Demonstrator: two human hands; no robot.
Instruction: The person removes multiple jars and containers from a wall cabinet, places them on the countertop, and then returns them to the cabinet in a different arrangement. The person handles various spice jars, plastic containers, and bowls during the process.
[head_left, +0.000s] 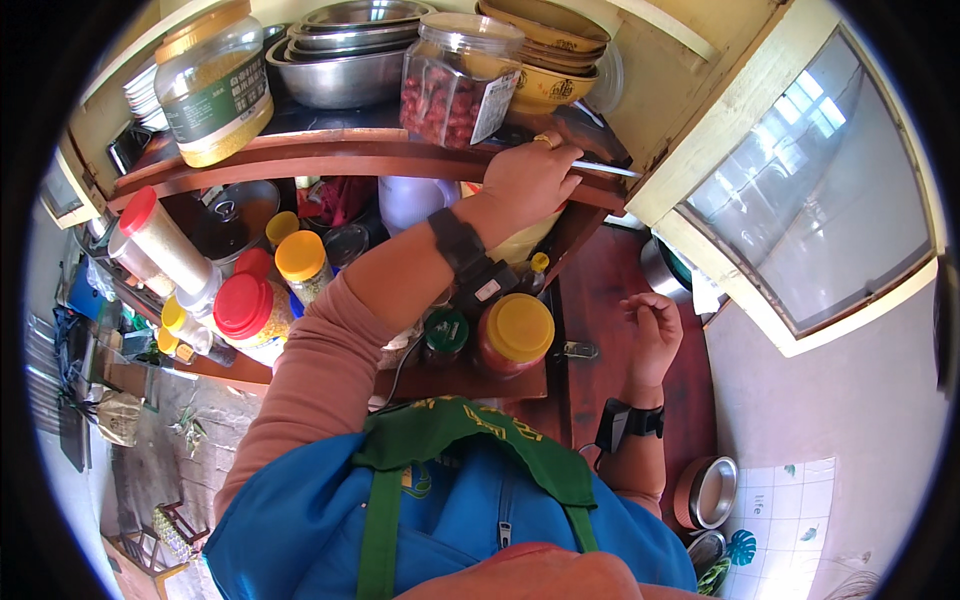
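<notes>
My left hand (529, 172) reaches across to the right end of the wooden shelf edge (315, 161). Its fingers are curled around a thin pale rod (607, 169), which sticks out to the right between thumb and fingers. Just left of this hand stands a clear plastic jar of dark red dried fruit (442, 101). Yellow patterned bowls (551, 82) are stacked behind the hand. My right hand (654, 334) hangs lower down on the right, fingers loosely bent, with nothing seen in it. Beneath it lies a dark red wooden surface (611, 262).
An open glazed cabinet door (810, 187) juts out at right. Steel bowls (341, 75) and a yellow-lidded grain jar (214, 90) stand on the shelf. Below are a red-lidded jar (244, 307), a yellow-lidded jar (517, 334), a green-lidded jar (445, 334) and a glass-lidded pot (229, 217).
</notes>
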